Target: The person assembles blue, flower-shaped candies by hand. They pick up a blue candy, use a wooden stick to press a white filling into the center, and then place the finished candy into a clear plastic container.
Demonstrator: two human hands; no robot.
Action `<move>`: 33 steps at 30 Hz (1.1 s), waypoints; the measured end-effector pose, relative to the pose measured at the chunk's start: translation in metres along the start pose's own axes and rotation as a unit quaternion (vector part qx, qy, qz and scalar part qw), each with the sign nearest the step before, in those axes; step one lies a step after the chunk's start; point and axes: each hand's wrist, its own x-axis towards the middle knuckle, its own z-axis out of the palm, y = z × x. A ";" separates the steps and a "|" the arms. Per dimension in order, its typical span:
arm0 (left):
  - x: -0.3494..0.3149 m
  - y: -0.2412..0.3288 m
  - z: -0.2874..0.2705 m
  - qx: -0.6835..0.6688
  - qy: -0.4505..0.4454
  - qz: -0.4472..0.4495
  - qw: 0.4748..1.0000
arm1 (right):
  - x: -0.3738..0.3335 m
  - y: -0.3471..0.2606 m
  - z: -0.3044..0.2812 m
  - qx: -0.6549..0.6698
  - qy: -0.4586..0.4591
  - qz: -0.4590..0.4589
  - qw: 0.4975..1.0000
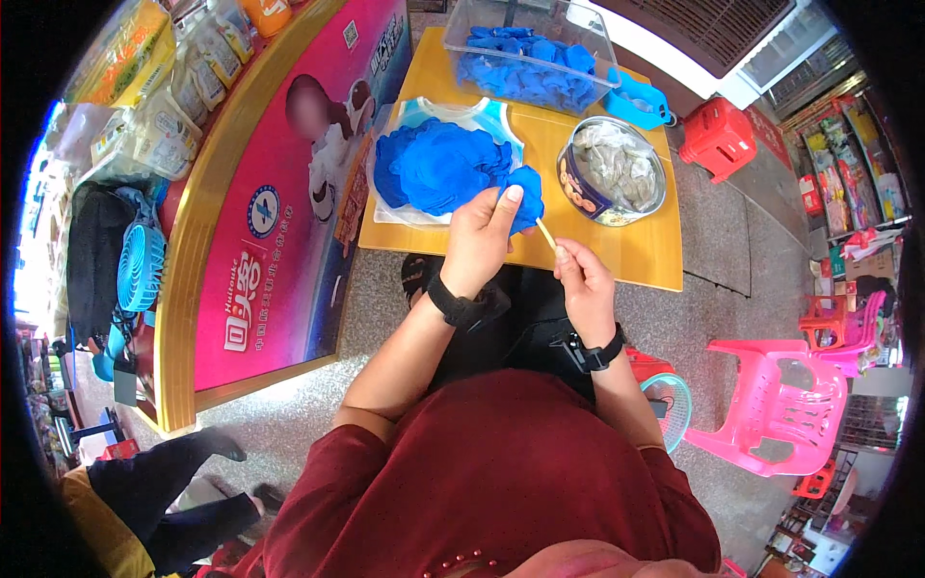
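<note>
My left hand (474,239) is closed, thumb on top, pinching a small blue piece of thin, soft-looking material (528,193). A thin pale stick (545,231) runs from the lower edge of that piece to the fingertips of my right hand (585,284), which is closed on it. Whether the stick's far end goes into the blue piece is hidden. Just beyond my left hand lies a heap of similar blue pieces (438,164). Under it is a white and light-blue sheet or tray (493,118), its kind unclear.
On the yellow table (631,260) stand a clear plastic bin (602,43) of blue pieces and a round tin (599,204) holding crumpled greyish, filmy stuff. A blue plastic scoop (647,104) sits right. A pink counter (279,222) borders the left; pink chair (771,405), red stool (718,140) right.
</note>
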 end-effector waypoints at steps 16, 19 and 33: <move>0.000 0.008 0.001 -0.032 0.007 0.053 0.998 | 0.002 0.000 -0.002 0.061 -0.022 0.048 0.997; 0.000 0.006 0.000 -0.080 0.013 0.021 0.996 | -0.001 -0.004 0.001 0.042 -0.023 0.032 0.998; 0.002 0.003 -0.002 -0.135 0.021 0.033 0.990 | 0.006 -0.018 -0.004 0.270 -0.139 0.211 0.929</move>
